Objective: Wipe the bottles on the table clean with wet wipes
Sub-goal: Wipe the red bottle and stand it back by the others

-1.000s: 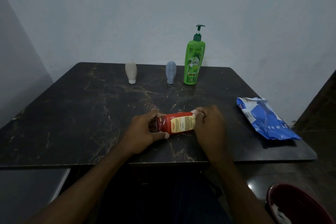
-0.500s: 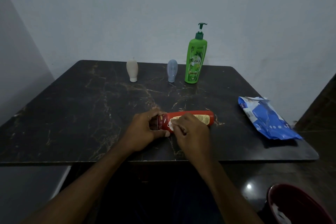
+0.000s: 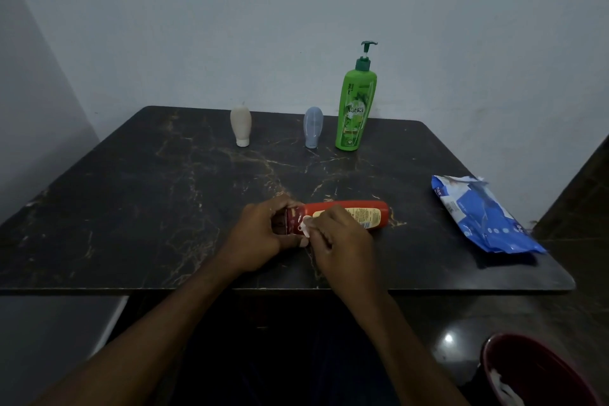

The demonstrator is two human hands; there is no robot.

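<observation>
Right hand (image 3: 342, 242) slid along bottle (image 3: 374, 212), mostly hiding wipe (image 3: 305, 229).

The one head-worn wide-angle camera is looking forward and down from just beyond the near edge of the table (image 3: 138, 214), facing the wall (image 3: 296, 10) behind the table's far edge. It is sitting close, with the left hand (image 3: 257, 234) and right hand (image 3: 342, 241) showing mid-frame over the table's near side.
</observation>
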